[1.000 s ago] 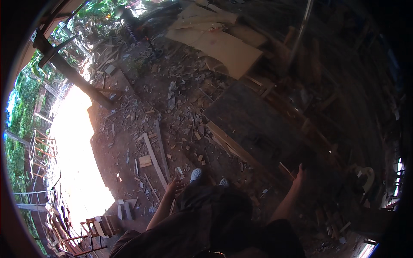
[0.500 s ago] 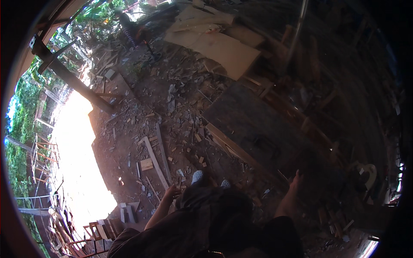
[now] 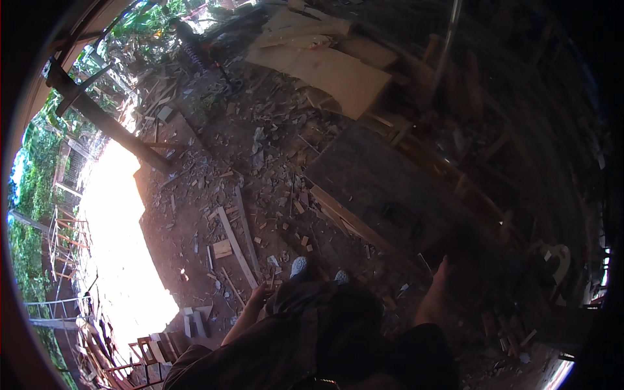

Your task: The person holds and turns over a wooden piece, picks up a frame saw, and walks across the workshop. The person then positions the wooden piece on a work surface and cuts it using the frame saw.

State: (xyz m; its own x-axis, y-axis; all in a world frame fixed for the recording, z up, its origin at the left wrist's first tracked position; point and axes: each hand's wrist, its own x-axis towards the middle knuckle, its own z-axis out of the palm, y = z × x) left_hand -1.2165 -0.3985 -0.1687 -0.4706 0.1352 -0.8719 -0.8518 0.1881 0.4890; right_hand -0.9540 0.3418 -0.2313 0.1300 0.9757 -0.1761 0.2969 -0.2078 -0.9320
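My left hand hangs beside my left thigh, above the littered ground. Its fingers look loose and apart, with nothing visible in them. Over at the near end of a dark-topped workbench, my right hand reaches to the bench edge. Deep shadow covers most of its fingers, so their grip cannot be made out. A thin pale sliver shows just left of that hand; whether the two touch is unclear. Beneath the bench top, light wooden boards run along its side.
Large plywood sheets lie beyond the bench. Long wood strips and a small block lie among scraps ahead of my feet. A slanted wooden post stands at left, and a curved pale object sits at far right.
My left hand has drawn slightly lower, closer to my thigh. The right hand has shifted a little left at the bench edge. The view has tilted very slightly.
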